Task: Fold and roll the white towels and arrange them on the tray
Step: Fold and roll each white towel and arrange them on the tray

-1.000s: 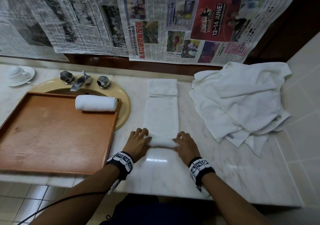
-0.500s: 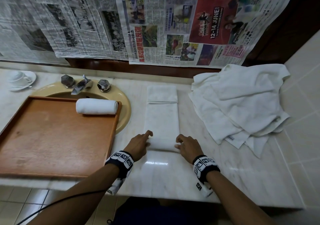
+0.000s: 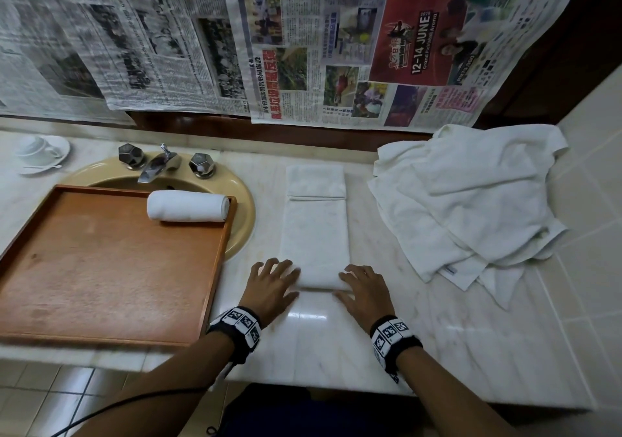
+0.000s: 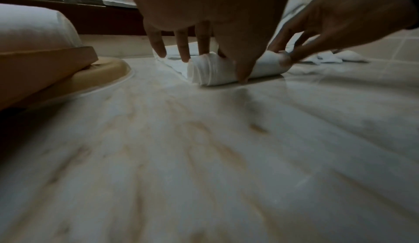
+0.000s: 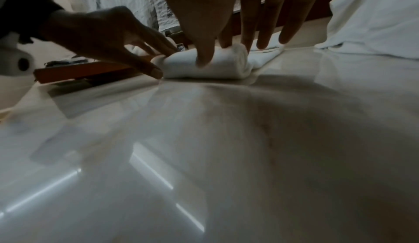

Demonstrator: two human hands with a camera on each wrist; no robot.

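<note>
A white towel (image 3: 316,228) lies folded into a long narrow strip on the marble counter (image 3: 437,329). Its near end is wound into a short roll (image 3: 318,280) (image 4: 213,73) (image 5: 217,66). My left hand (image 3: 272,283) presses the roll's left end, fingers straight and spread over it, thumb against its near side. My right hand (image 3: 365,288) (image 5: 215,53) presses the right end the same way. One finished rolled towel (image 3: 188,206) lies at the far right corner of the wooden tray (image 3: 101,268).
A heap of loose white towels (image 3: 471,201) covers the counter's right side, close to the strip. The tray sits over a beige sink (image 3: 244,214) with a chrome tap (image 3: 158,166). A cup and saucer (image 3: 42,152) stand far left. Newspaper covers the back wall.
Both hands have gone from curled round the towel's near end to flat and spread on it. The roll has grown a little and crept away from me along the strip.
</note>
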